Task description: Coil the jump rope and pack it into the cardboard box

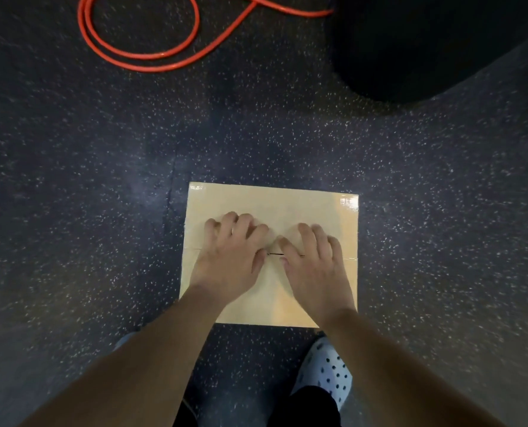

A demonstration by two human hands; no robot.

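Note:
A tan cardboard box lies on the dark speckled floor, its two top flaps closed with a thin seam across the middle. My left hand and my right hand rest side by side on the flaps, fingers curled, fingertips at the seam. Neither hand holds anything. The red jump rope lies in loose loops on the floor at the far upper left, well away from the box and both hands. Its handles are out of view.
A large black object fills the upper right. My white perforated shoe stands just below the box's near edge. Open floor surrounds the box on the left and right.

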